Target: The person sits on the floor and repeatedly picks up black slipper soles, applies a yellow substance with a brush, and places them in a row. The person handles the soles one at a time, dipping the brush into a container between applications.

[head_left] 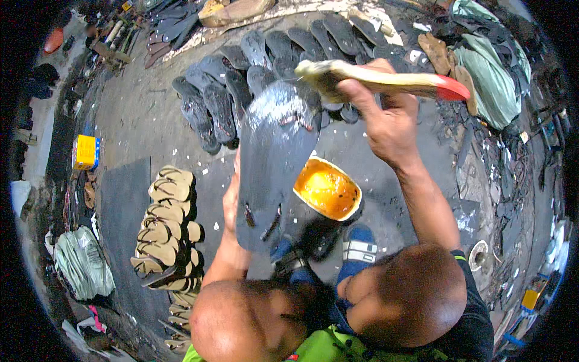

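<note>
My left hand (230, 202) is closed around the back and left side of a dark grey flip-flop sole (271, 169), held up with its flat face toward me. Its fingers are mostly hidden behind the sole. The far end of the sole shines as if wet, and bits of strap poke through holes. In my right hand (389, 120) is a brush (416, 83) with a pale, red-tipped handle. Its blurred bristle end lies at the sole's far right edge; whether they touch I cannot tell. Below stands a pale tub (339, 218) of orange-yellow sticky liquid.
Rows of dark soles (220, 111) lie on the floor beyond my hands. Tan flip-flops (161, 235) are stacked at the left, near a yellow-and-blue box (86, 152). Green plastic bags (491, 81) and scraps lie at the right. My sandalled feet (360, 244) are just behind the tub.
</note>
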